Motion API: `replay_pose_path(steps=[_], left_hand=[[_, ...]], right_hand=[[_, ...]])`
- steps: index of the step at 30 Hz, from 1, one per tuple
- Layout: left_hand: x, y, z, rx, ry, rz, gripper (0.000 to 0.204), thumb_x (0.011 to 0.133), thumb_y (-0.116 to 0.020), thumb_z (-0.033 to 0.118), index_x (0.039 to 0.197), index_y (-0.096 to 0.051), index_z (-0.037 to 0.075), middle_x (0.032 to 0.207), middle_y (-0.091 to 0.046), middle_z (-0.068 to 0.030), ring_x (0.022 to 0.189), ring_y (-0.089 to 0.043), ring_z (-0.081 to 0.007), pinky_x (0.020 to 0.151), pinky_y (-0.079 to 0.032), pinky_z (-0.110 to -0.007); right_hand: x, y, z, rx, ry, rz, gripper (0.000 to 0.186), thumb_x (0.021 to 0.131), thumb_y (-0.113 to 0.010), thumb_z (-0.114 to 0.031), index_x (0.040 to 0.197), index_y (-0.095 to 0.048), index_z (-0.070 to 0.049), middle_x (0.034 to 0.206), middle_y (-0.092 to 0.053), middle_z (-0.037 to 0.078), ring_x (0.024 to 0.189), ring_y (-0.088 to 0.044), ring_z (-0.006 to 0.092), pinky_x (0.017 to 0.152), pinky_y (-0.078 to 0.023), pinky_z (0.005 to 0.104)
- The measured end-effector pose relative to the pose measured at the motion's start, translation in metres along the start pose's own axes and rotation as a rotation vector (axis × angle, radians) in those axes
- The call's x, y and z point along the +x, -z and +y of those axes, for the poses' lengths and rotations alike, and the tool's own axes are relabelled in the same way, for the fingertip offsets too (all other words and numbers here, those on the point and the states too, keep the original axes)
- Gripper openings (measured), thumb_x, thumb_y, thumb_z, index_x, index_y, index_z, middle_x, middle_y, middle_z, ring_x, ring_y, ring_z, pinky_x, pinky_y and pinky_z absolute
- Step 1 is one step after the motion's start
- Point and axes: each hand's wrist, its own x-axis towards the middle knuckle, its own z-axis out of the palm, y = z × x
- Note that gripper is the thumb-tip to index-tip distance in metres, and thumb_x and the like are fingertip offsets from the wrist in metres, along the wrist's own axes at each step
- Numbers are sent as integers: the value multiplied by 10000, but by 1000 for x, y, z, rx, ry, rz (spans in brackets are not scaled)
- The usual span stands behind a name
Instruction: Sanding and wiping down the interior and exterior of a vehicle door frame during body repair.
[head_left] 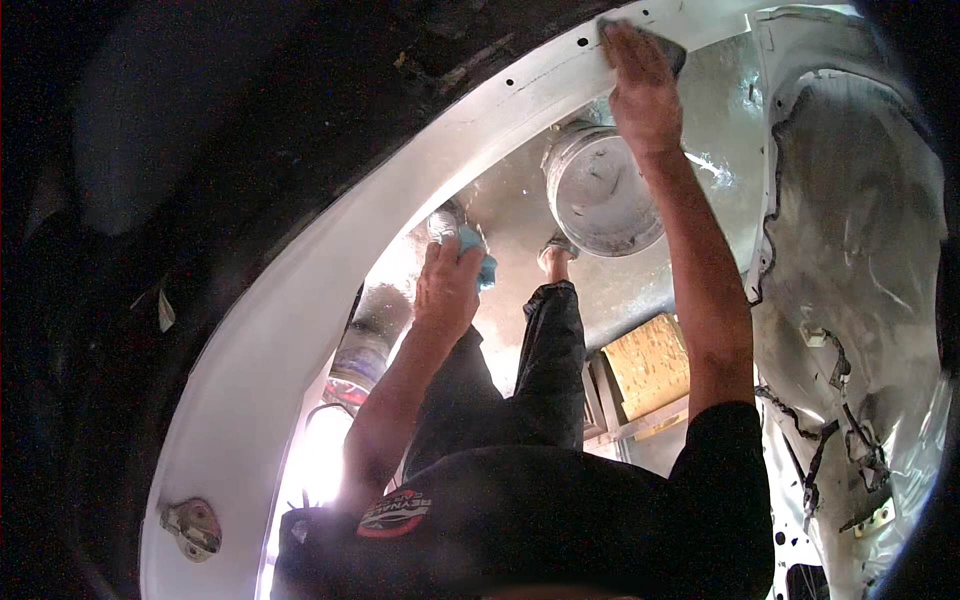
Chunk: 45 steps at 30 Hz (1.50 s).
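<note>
Fingers spread over a dark grey sanding pad (671, 52), my right hand (645, 95) presses it onto a white curved car body frame (400, 200) near its upper end. A few small dark holes run along the frame there. My left hand (445, 285) is lower and to the left, closed round a light blue cloth or sponge (486, 268), whose exact kind I cannot make out. That hand is beside the frame's inner edge and apart from the surface.
A dirty white bucket (605, 190) stands on the wet-looking floor between my arms. To the right hangs a car door (850, 230) with its inner film and loose wiring (860, 440) showing. A yellowish speckled box (648, 366) and another bucket (358, 365) are further down.
</note>
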Motion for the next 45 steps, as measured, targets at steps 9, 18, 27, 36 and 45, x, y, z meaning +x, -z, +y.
replay_pose_path(steps=[9,18,27,36,45], left_hand=[[41,61,37,-49,-90,193,268,923,-647,75,1185,-699,101,1150,-675,-201,1083,-612,-443,994,-488,-511],[134,71,46,77,-361,553,379,768,-686,-49,1130,-709,62,1088,-613,-173,999,-591,-405,865,-524,-511],[188,28,28,215,-501,431,474,801,-722,101,1271,-673,141,1229,-604,-198,1135,-575,-420,981,-488,-535],[191,16,32,378,-328,278,449,884,-703,174,1330,-651,159,1327,-572,-208,1250,-515,-401,1066,-378,-537],[199,15,42,323,-445,441,459,854,-692,155,1312,-657,174,1218,-585,-191,1057,-541,-401,886,-457,-524]], right_hand=[[-57,-22,-45,138,184,-6,770,796,-589,34,1542,-472,-119,1599,-446,131,1428,-469,349,1193,-390,463],[-26,-13,-19,-173,37,13,626,824,-619,-62,1447,-558,-57,1492,-534,168,1330,-505,397,1161,-412,473],[6,7,-5,-153,-156,184,445,864,-569,-96,1292,-615,14,1257,-637,232,1130,-602,414,1015,-474,522],[-2,-28,40,-140,-438,449,470,879,-505,11,1338,-577,80,1206,-667,280,1090,-640,449,984,-472,555],[38,-12,138,-42,-527,401,404,802,-529,46,1199,-602,40,1169,-629,300,1113,-585,504,989,-453,577]])
